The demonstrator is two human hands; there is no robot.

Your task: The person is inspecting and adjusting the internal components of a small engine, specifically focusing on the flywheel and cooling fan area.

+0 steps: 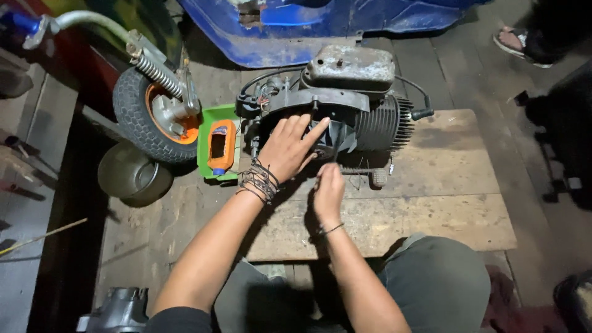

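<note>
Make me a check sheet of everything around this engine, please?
Surface: worn wooden board on a plank floor.
Job's things: small finned engine lies on the board, rusty metal cover on top.
Clutter: orange bottle on a green tray; round metal bowl; scooter wheel with spring.
Hands: left hand flat on the engine casing, fingers spread; right hand just below it, fingertips bunched, whether it holds anything cannot be told.
Cables: black lead loops from the engine to a cap at the right.
Surroundings: blue scooter body behind; another person's sandalled foot top right.
</note>
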